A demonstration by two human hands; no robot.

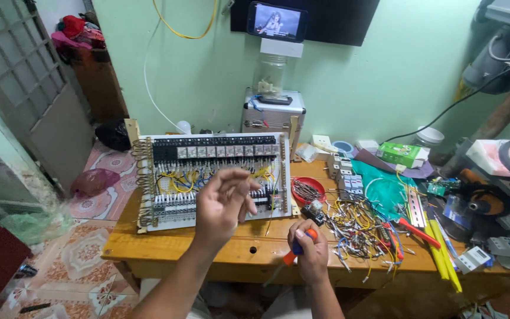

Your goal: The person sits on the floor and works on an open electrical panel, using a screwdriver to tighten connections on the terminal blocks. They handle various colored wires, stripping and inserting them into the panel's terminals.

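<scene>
My left hand [222, 204] is raised in front of a white electrical panel [213, 177], fingers spread and empty. The panel leans up on a wooden table [172, 248] and carries rows of relays, terminal blocks and yellow and blue wiring. My right hand [308, 251] is low at the table's front edge, closed around an orange-handled screwdriver [300, 245] whose shaft points down and left. Just right of it lies a heap of short cut wires [358, 230].
A red bowl of small parts [308, 190], grey breakers [345, 177], a green box [401, 153], red-handled pliers [417, 231] and yellow strips [444, 254] crowd the right side. A silver case [274, 115] and a wall-mounted phone [277, 22] sit behind. Tiled floor lies left.
</scene>
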